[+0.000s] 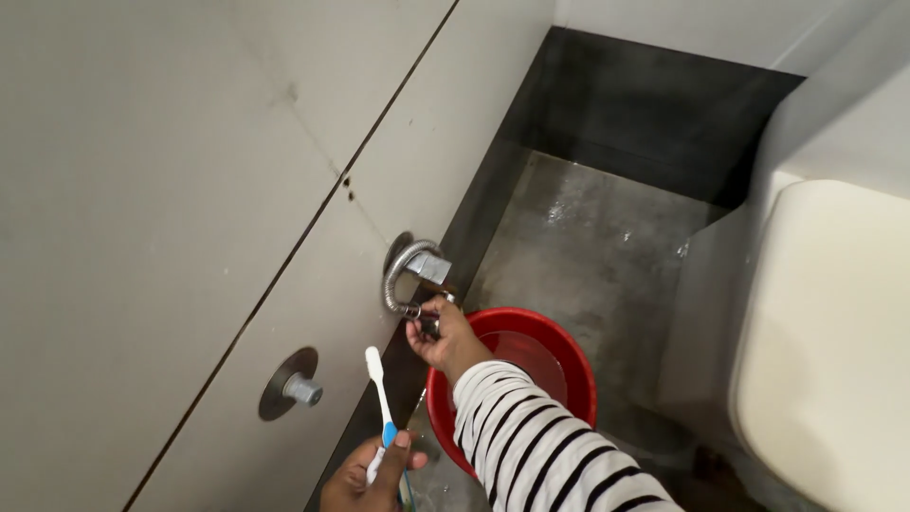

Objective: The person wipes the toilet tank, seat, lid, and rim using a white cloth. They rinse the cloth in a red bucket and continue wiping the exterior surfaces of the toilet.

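A: Surfaces noted?
B: Grey tiled wall (171, 190), wet concrete floor (588, 246); red bucket (559, 351) stood below the wall tap (427, 270).
A: Hands?
B: Tap valve is pinched by the right hand (441, 337); a white-blue toothbrush (381, 398) is grasped, upright, by the left hand (365, 479).

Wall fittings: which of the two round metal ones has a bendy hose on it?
The upper fitting, which the right hand touches. The lower fitting is only a bare stub, near the toothbrush in the left hand.
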